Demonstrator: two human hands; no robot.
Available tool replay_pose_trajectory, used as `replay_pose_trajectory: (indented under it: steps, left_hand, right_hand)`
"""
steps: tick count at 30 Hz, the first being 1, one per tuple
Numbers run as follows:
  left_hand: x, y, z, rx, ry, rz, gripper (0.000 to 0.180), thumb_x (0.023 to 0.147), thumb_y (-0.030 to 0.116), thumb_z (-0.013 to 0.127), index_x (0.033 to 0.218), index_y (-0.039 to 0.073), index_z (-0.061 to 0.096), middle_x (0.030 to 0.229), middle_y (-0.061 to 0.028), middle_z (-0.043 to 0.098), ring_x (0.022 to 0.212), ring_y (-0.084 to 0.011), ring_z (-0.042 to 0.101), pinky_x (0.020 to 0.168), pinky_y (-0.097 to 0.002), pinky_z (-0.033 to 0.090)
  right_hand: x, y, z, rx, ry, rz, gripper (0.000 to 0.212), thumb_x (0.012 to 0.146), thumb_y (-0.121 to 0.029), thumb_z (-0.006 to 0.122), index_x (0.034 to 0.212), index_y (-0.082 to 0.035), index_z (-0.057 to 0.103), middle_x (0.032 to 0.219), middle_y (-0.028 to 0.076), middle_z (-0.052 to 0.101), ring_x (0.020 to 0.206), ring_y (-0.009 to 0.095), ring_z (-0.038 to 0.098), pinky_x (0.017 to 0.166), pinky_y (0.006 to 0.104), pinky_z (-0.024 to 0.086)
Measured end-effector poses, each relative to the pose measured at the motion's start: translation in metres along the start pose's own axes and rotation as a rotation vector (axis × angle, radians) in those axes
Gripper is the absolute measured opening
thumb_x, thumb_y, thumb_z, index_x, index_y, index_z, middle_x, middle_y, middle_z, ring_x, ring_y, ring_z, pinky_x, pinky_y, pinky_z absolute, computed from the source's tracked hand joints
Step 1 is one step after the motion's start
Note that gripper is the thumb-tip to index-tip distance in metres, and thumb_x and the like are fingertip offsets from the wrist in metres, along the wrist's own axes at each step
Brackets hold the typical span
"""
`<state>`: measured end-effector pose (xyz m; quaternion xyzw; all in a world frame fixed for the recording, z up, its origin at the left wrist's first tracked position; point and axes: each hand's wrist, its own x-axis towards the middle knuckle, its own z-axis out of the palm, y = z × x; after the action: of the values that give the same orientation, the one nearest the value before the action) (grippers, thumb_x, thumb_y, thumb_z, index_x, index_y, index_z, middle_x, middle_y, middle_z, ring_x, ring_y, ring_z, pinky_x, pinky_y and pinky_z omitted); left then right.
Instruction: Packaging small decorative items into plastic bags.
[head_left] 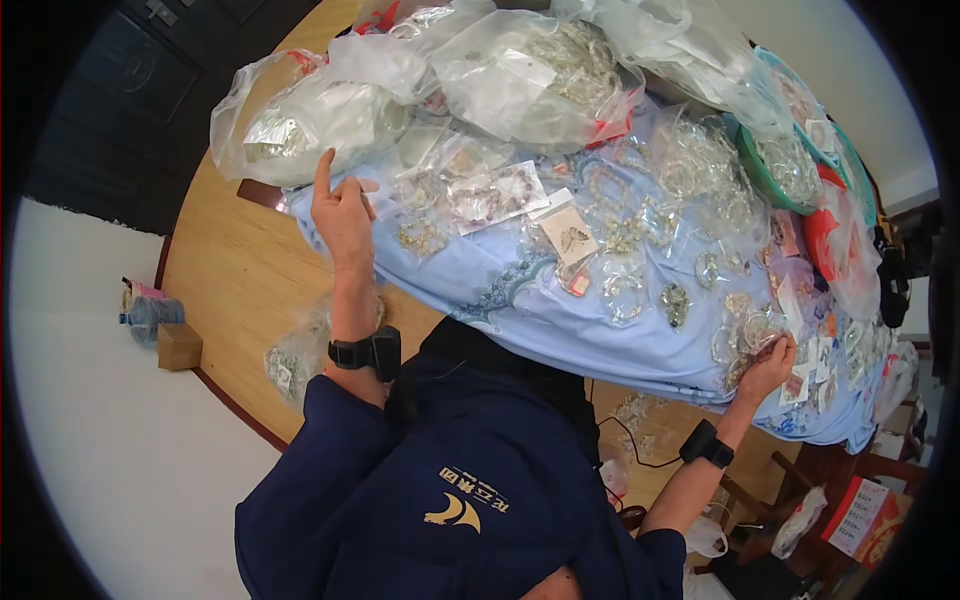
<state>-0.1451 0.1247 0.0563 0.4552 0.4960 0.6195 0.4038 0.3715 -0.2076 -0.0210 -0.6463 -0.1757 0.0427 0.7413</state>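
My left hand (pixel 345 210) is raised at the table's left edge, its index finger stretched out and some other fingers bent, with nothing seen in it. Just beyond its fingertip lies a big clear plastic bag (pixel 350 125) full of small packets. At the right, my right hand (pixel 768 370) pinches the edge of a bracelet in a small clear bag (pixel 762 328), among other bagged bracelets. Between the hands, on a light blue cloth (pixel 470 275), are a white card with beaded bracelets (pixel 497 197), a card with a butterfly (pixel 570 237) and a dark beaded bracelet (pixel 674 303).
More large filled bags (pixel 535 85) cover the far side. A green basket (pixel 770 170) of packets and a red-and-white bag (pixel 840 235) stand at the right. On the floor are a cardboard box (pixel 179 347), a filled bag (pixel 290 360) and a red-and-white box (pixel 865 520).
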Motion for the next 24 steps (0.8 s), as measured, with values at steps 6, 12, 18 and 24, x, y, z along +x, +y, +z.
replay_pose_trajectory:
  steps: [6,12,18,24]
  left_hand:
    - [0.030,-0.027,0.016,0.238,-0.137,0.014,0.031,0.086,0.002,0.045,0.108,-0.003,0.066,0.070,-0.0095,0.066,0.049,-0.0078,0.048,0.045,-0.0245,0.038]
    - [0.040,-0.016,0.035,0.378,-0.192,-0.042,0.028,0.084,0.010,0.048,0.098,-0.005,0.068,0.069,-0.0100,0.067,0.052,-0.0116,0.055,0.050,-0.0285,0.044]
    - [0.039,-0.021,0.039,0.456,-0.375,-0.021,0.034,0.086,0.016,0.051,0.110,-0.007,0.062,0.074,-0.0152,0.066,0.060,-0.0202,0.061,0.057,-0.0318,0.048]
    - [0.036,-0.037,0.055,0.959,-0.316,0.513,0.040,0.088,0.023,0.054,0.121,0.001,0.058,0.103,-0.0239,0.059,0.091,-0.0357,0.061,0.075,-0.0435,0.049]
  right_hand:
    - [0.005,0.005,-0.002,0.011,-0.037,-0.012,0.019,0.099,-0.014,0.048,0.108,0.000,0.056,0.089,0.002,0.059,0.074,0.009,0.054,0.063,0.0214,0.044]
    - [0.006,0.006,-0.004,-0.034,-0.033,-0.015,0.018,0.098,-0.014,0.049,0.107,0.000,0.056,0.086,0.002,0.058,0.070,0.008,0.052,0.059,0.0211,0.043]
    - [-0.005,-0.008,0.000,-0.171,-0.013,-0.020,0.018,0.098,-0.015,0.048,0.107,-0.002,0.056,0.079,0.001,0.058,0.062,0.007,0.049,0.052,0.0211,0.041]
    - [-0.009,-0.011,0.017,-0.103,-0.030,-0.040,0.017,0.098,-0.013,0.046,0.106,-0.002,0.056,0.076,0.002,0.058,0.058,0.007,0.048,0.049,0.0210,0.041]
